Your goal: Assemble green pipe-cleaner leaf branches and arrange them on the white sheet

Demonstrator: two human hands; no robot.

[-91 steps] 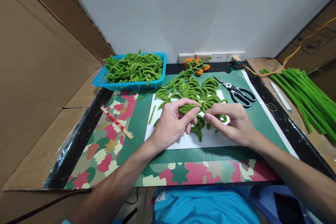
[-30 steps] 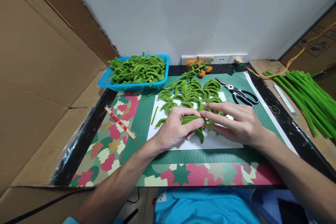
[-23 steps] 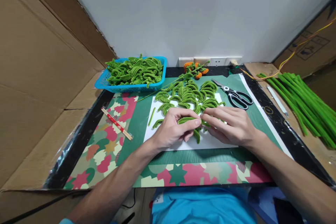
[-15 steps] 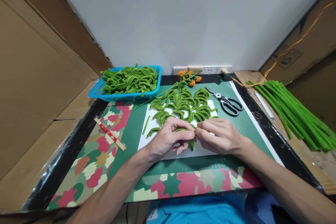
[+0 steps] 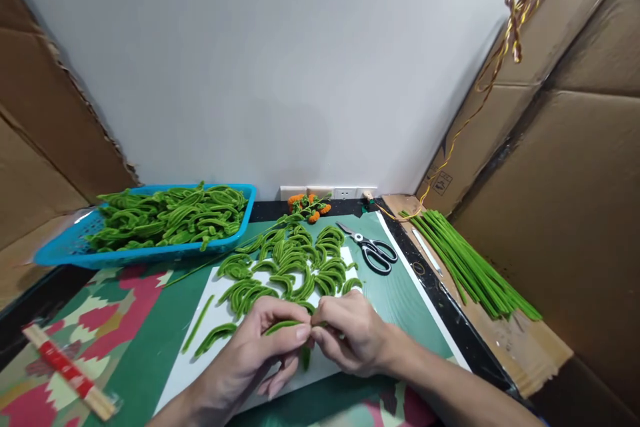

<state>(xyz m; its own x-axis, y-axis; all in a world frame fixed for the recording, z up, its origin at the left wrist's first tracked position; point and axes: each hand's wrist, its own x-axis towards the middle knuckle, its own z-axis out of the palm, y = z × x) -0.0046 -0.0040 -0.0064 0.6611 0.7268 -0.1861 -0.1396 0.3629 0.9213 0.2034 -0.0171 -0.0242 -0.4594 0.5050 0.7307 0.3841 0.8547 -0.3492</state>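
Observation:
Between thumb and fingers, my left hand pinches a green pipe-cleaner leaf, part of which shows above the thumb and part hangs below. My right hand is closed at the same spot, its fingertips meeting the left ones on the leaf; the exact grip point is covered by the fingers. Just beyond the hands, many curved green pipe-cleaner leaves lie in clusters on a white sheet. A short straight green pipe-cleaner piece lies at the sheet's left side.
A blue basket of green pieces stands at back left. Orange flowers on a green stem lie by the wall. Scissors rest on the green mat, with long green pipe cleaners and a white pen-like tool at right. Wrapped chopsticks lie left.
The camera view has tilted up and swung right, so everything appears lower and mostly further left. Both hands stay together on the leaf, with little change in grip.

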